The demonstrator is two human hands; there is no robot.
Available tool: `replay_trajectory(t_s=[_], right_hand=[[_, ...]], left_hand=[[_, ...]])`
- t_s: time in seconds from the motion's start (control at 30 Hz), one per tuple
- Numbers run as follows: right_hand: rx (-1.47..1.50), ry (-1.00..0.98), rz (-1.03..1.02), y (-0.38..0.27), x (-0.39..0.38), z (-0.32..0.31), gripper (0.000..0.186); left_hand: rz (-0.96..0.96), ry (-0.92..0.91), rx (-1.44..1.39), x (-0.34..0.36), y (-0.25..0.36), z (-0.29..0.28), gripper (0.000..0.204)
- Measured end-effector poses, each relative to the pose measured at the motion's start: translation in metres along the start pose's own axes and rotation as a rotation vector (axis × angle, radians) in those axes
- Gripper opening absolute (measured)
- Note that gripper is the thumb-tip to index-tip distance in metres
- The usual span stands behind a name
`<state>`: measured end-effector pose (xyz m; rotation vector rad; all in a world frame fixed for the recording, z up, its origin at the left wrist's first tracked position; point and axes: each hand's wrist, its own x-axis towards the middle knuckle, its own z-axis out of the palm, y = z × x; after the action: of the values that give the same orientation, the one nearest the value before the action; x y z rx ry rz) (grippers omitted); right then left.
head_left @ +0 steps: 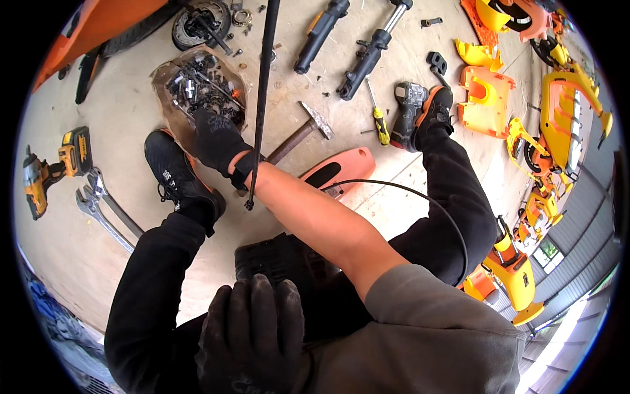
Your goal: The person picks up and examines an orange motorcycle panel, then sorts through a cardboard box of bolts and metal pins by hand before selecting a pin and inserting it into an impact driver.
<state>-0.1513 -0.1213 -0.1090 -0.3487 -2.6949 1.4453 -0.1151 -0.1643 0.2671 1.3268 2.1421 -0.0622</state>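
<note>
My right hand (pixel 220 138), in a black glove, reaches into a worn cardboard box (pixel 164 113) at the upper left. Bolts, sockets and other small metal parts (pixel 197 85) fill the box. The fingertips are down among those parts, so their grip is hidden. Close to my body, my left hand (pixel 251 331) lies with its gloved fingers stretched out and nothing in it. A hammer (pixel 298 133) rests on the floor just right of my right wrist. Beyond it lies an orange plastic panel (pixel 357 164) with a black oval insert.
At left are a cordless impact wrench (pixel 56 167) and two wrenches (pixel 105 207). A screwdriver (pixel 380 125) and another power tool (pixel 408 115) lie near my right shoe (pixel 434 111). Shock absorbers (pixel 374 56) lie farther off. A dark cable (pixel 264 85) hangs across the view. Yellow vehicle parts (pixel 558 125) line the right.
</note>
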Motion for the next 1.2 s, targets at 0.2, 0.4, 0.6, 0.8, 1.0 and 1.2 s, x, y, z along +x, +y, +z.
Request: replay_trajectory(t_s=[0.2, 0.4, 0.6, 0.8, 1.0, 1.2], right_hand=[[0.053, -0.158, 0.090, -0.005, 0.022, -0.028, 0.025], [0.010, 0.091, -0.527, 0.015, 0.010, -0.065, 0.029], [0.432, 0.381, 0.674, 0.099, -0.016, -0.246, 0.019], [-0.829, -0.723, 0.601, 0.234, -0.115, -0.301, 0.033], [-0.691, -0.073, 1.021, 0.235, -0.114, -0.260, 0.059], [-0.568, 0.118, 0.992, 0.258, -0.106, -0.246, 0.038]], left_hand=[[0.046, 0.033, -0.002, 0.005, -0.001, 0.004, 0.038], [0.023, 0.041, -0.117, 0.008, 0.003, 0.002, 0.031], [-0.022, 0.309, -0.128, -0.002, 0.015, 0.025, 0.023], [0.067, 0.064, -0.116, -0.001, 0.020, -0.002, 0.048], [0.157, 0.057, -0.069, 0.006, 0.017, 0.008, 0.041], [0.129, 0.134, -0.065, 0.003, 0.018, 0.016, 0.036]])
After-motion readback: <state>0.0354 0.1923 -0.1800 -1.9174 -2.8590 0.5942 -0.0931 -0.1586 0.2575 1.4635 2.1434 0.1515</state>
